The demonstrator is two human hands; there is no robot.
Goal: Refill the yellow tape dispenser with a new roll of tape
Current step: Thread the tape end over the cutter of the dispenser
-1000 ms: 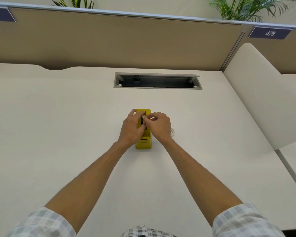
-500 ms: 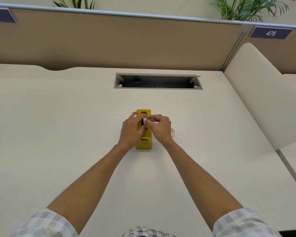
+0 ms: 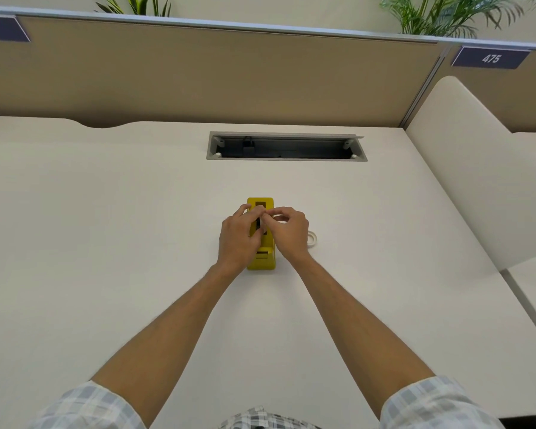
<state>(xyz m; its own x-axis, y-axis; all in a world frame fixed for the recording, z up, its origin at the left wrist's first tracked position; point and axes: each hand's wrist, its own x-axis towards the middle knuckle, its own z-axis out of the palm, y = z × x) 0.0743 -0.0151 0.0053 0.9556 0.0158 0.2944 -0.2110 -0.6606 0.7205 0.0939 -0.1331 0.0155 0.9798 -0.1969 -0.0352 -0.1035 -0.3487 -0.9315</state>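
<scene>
A: Left to right: what's on the desk (image 3: 106, 243)?

B: The left hand (image 3: 236, 236) curls round the left side of the yellow dispenser (image 3: 260, 258), which stands upright mid-desk, its cutter end toward the person. The right hand (image 3: 288, 232) meets it over the top slot, thumb and forefinger pinched together on something small and pale. It may be a tape end or the core; too small to tell.

A: And the roll?

B: A pale roll (image 3: 312, 238) lies flat on the desk just right of the right hand, partly hidden behind it. Whether it is the new one or the spent one I cannot tell.

A: So which step is this?

B: By my reading, work at the dispenser's well: seating or freeing something in the slot. If the roll on the desk is the fresh one, the next move calls for keeping the body steady with the left hand while the right lifts the roll and sets it down into the well, tape end leading to the cutter.

A: Any writing?

B: A blue plate (image 3: 490, 58) on the right partition reads "475". Another plate (image 3: 0, 28) at far left is cut off, illegible. No brand shows on the dispenser.
</scene>
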